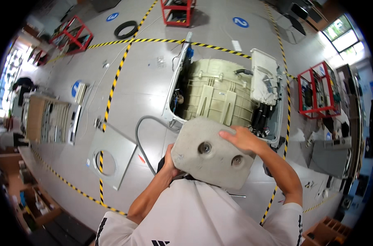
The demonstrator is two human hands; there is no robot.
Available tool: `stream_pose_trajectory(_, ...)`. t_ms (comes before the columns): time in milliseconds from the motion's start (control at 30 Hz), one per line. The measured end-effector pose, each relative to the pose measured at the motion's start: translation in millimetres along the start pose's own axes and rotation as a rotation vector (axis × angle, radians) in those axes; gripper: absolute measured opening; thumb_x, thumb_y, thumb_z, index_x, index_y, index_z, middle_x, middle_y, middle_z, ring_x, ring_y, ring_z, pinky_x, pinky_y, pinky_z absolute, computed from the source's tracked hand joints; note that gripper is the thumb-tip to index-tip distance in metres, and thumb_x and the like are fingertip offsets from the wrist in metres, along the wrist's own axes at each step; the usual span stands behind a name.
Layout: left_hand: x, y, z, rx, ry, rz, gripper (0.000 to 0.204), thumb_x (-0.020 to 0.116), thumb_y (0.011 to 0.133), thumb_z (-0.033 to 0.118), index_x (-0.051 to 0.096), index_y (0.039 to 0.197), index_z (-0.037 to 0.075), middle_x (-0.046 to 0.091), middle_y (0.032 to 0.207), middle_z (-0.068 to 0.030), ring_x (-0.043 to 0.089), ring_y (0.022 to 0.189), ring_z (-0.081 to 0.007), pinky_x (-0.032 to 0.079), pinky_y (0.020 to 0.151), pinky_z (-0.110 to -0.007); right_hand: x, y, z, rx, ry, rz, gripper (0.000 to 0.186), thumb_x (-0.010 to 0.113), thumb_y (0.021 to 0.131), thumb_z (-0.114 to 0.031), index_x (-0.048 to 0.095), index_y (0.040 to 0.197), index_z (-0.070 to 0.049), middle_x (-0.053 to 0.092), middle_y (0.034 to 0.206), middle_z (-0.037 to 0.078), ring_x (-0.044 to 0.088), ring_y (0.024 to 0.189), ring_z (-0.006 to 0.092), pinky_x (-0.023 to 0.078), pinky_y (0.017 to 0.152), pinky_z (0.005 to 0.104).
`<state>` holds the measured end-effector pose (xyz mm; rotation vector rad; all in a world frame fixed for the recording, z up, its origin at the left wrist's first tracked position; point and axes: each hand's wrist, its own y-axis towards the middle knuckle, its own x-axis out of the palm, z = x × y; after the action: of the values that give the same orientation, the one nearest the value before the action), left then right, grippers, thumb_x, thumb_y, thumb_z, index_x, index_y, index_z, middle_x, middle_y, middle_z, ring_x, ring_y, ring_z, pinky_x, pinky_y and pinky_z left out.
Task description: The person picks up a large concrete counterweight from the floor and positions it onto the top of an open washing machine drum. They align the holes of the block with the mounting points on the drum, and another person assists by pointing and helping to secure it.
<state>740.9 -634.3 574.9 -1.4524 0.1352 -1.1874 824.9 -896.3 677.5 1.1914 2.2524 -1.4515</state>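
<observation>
Close in front of my chest I hold a grey concrete counterweight (190,158), a thick slab with two round recessed holes. My left hand (168,162) is closed around its left edge, the fingers partly hidden beneath. With my right hand (244,139) I grip the upper right edge, thumb lying on the top face. Just beyond the slab lies an opened washing machine (168,107) with its cream plastic tub (219,88) exposed. A white plastic drawer housing (263,78) sits at its right side, above black parts. The slab covers the machine's near edge.
A grey hose (138,137) curves out at the machine's left. On the floor lie a front panel with a round opening (120,141), a black rubber ring (125,29) and a screwdriver-like rod (237,196). Red carts (318,90) stand around; yellow-black tape (112,90) marks the floor.
</observation>
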Motion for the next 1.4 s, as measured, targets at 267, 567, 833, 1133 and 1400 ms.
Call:
stream_pose_trajectory(267, 7.5, 34.5, 1.3, 0.176, -0.043, 0.035, 0.050, 0.036, 0.088, 0.045, 0.057, 0.115, 0.008, 0.062, 0.111, -0.0081, 0.061, 0.103, -0.0243, 0.049, 0.090, -0.042, -43.5, 59.4, -5.8, -0.137, -0.107, -0.105, 0.101, 0.049, 0.078, -0.075, 0.046, 0.127, 0.014, 0.053, 0.122, 0.032, 0.053, 0.117, 0.0375, 0.040, 0.100, 0.0388)
stream_pose_trajectory(567, 35.7, 40.3, 32.3, 0.122, -0.006, 0.051, 0.062, 0.033, 0.088, 0.051, 0.052, 0.127, 0.008, 0.056, 0.126, -0.0118, 0.055, 0.115, -0.0271, 0.045, 0.095, -0.046, -60.5, 102.9, -8.0, -0.088, -0.101, -0.146, 0.104, 0.049, 0.077, -0.075, 0.042, 0.131, 0.014, 0.052, 0.124, 0.032, 0.051, 0.119, 0.0381, 0.039, 0.101, 0.0379)
stream_pose_trajectory(833, 49.2, 29.6, 38.2, -0.022, 0.105, 0.170, 0.067, 0.029, 0.088, 0.057, 0.044, 0.135, 0.011, 0.051, 0.132, -0.0121, 0.052, 0.118, -0.0303, 0.046, 0.091, -0.051, -61.3, 115.3, 7.0, -0.107, -0.062, -0.161, 0.102, 0.053, 0.074, -0.075, 0.044, 0.132, 0.008, 0.057, 0.118, 0.031, 0.057, 0.112, 0.0358, 0.041, 0.099, 0.0387)
stream_pose_trajectory(1133, 46.6, 40.7, 29.2, 0.045, 0.011, 0.162, 0.059, 0.035, 0.087, 0.055, 0.053, 0.124, 0.013, 0.058, 0.119, -0.0097, 0.058, 0.108, -0.0271, 0.047, 0.092, -0.047, -50.8, 130.5, 32.5, -0.186, -0.002, -0.162, 0.093, 0.055, 0.076, -0.069, 0.049, 0.128, 0.008, 0.057, 0.120, 0.029, 0.056, 0.112, 0.0363, 0.041, 0.098, 0.0387)
stream_pose_trajectory(1400, 65.5, 35.8, 35.5, 0.018, 0.070, 0.217, 0.064, 0.030, 0.089, 0.056, 0.045, 0.133, 0.013, 0.051, 0.130, -0.0107, 0.052, 0.118, -0.0271, 0.045, 0.094, -0.047, -58.1, 130.7, 29.6, -0.156, 0.056, -0.203, 0.086, 0.056, 0.078, -0.062, 0.050, 0.128, 0.007, 0.055, 0.123, 0.027, 0.056, 0.113, 0.0354, 0.042, 0.097, 0.0380)
